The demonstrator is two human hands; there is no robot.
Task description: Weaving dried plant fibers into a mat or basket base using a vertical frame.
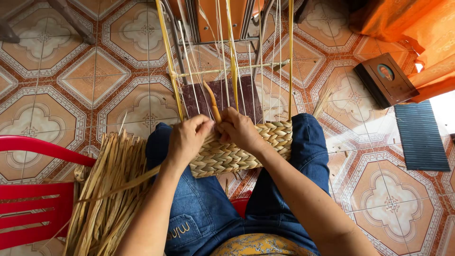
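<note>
Head view: fingers (204, 127) of left hand (188, 137) and right hand (239, 129) were pinched together on a brown strand (213, 103) rising upright between them, long axis running away from the body; woven basket (246, 147) lay on the lap, touching both hands

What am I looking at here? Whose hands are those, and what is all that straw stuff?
The camera sits on a person's head and looks down at their lap, so you see their own two arms. The left hand and the right hand are pinching straw strands on a woven mat that rests on their knees in blue jeans. Thin upright sticks rise from the mat. A bundle of loose straw lies beside a red chair on the patterned tile floor.
</note>
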